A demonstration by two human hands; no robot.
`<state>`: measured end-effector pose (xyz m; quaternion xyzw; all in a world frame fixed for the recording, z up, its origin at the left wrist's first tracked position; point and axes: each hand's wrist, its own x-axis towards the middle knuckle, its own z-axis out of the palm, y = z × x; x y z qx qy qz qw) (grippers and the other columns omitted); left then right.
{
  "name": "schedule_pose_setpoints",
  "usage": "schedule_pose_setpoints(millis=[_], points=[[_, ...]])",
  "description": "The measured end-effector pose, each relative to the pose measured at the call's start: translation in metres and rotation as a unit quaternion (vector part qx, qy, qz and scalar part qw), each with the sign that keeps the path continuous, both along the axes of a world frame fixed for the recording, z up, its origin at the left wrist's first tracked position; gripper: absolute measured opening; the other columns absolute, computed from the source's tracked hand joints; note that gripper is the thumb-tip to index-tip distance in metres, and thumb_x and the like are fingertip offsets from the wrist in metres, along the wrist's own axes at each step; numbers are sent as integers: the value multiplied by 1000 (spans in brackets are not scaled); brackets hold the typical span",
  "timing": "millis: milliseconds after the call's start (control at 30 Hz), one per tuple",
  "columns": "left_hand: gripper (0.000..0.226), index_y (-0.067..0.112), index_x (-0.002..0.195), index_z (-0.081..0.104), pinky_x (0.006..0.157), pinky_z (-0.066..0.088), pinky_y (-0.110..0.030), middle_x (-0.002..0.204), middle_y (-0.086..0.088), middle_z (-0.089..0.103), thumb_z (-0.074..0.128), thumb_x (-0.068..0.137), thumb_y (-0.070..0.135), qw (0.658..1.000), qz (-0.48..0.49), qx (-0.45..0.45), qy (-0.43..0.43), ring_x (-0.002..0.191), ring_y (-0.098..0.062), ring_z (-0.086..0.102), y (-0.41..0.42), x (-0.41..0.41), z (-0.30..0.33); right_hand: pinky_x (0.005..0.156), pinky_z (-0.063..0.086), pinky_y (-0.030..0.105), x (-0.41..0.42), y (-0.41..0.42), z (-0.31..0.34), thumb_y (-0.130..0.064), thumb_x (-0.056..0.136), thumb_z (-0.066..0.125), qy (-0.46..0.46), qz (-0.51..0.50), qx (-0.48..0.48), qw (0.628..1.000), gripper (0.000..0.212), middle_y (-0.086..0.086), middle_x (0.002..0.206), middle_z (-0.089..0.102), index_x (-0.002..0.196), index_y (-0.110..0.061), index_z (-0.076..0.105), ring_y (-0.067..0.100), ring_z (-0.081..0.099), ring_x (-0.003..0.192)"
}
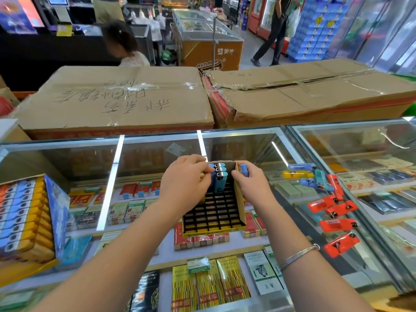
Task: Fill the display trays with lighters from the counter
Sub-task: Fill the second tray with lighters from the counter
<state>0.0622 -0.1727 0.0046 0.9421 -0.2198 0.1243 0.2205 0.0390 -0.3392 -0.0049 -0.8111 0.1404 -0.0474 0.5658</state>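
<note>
Lighters, blue plastic ones, are standing at twelve o'clock in the gridded cardboard display tray on the glass surface, the left hand pinching them upright while the right hand is gripping another blue lighter ready for a slot.

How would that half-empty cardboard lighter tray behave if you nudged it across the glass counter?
The tray would probably slide easily, since the glass counter looks smooth. It seems light: most grid cells are empty. Its thin cardboard walls would likely flex, and the lighters clustered at the far end might make it pivot.
</note>
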Motion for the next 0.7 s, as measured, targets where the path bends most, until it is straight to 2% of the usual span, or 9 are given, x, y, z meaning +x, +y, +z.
schedule_pose_setpoints(millis=[67, 167, 267, 367, 433, 500, 600, 700], points=[[27, 31, 116, 64, 88, 36, -25, 129, 11, 55, 51, 92, 32, 998, -4, -30, 61, 120, -9, 43, 4, 2, -3, 63, 45, 19, 0, 0, 1, -14, 92, 49, 3, 4, 2, 1000, 20, -3, 96, 64, 109, -18, 60, 9, 59, 90], [30, 36, 122, 59, 89, 32, -23, 135, 14, 48, 50, 93, 35, 988, -22, -73, 131, 126, -5, 35, 9, 3, -6, 64, 45, 21, -1, -1, 2, -9, 90, 51, 11, 4, 21, 1000, 24, -3, 94, 62, 112, -18, 57, 9, 58, 87], [34, 36, 127, 54, 96, 26, -25, 140, 13, 45, 50, 93, 35, 986, -33, -79, 144, 130, -6, 31, 11, 2, -3, 60, 40, 21, -7, -2, 1, 1, 86, 49, 12, -28, 59, 998, 38, 0, 81, 50, 118, -18, 45, 9, 49, 71], [35, 35, 127, 53, 101, 22, -26, 138, 11, 46, 52, 93, 33, 986, -39, -106, 123, 130, -7, 31, 7, -3, 3, 62, 40, 22, -14, -2, 7, 10, 82, 45, -16, -34, 84, 996, 41, 2, 82, 45, 113, -15, 41, 14, 46, 73], [32, 33, 123, 57, 100, 27, -24, 127, 17, 51, 54, 92, 30, 981, -57, -151, 105, 120, 2, 35, 3, -7, 10, 58, 42, 17, -20, -1, 16, 13, 80, 43, -35, -9, 67, 997, 35, 1, 79, 46, 99, -16, 46, 11, 48, 72], [30, 34, 119, 59, 94, 31, -17, 114, 26, 49, 56, 90, 27, 973, -90, -195, 90, 110, 10, 37, 0, -10, 18, 49, 41, 11, -25, 0, 25, 14, 80, 42, -42, 31, 61, 997, 33, -1, 76, 49, 87, -16, 52, 3, 51, 64], [33, 40, 118, 57, 89, 31, -8, 113, 26, 49, 58, 89, 23, 964, -153, -200, 83, 110, 9, 39, -4, -15, 31, 53, 42, 15, -30, 0, 36, 12, 76, 42, -9, 128, 66, 990, 32, -5, 72, 52, 89, -10, 61, 3, 53, 63], [28, 36, 112, 62, 90, 31, -4, 111, 20, 52, 60, 89, 20, 959, -195, -188, 81, 110, 5, 42, -6, -17, 36, 51, 37, 16, -31, 1, 44, -1, 56, 44, 25, 210, 76, 975, 34, -3, 64, 49, 86, 5, 59, 6, 47, 55]])
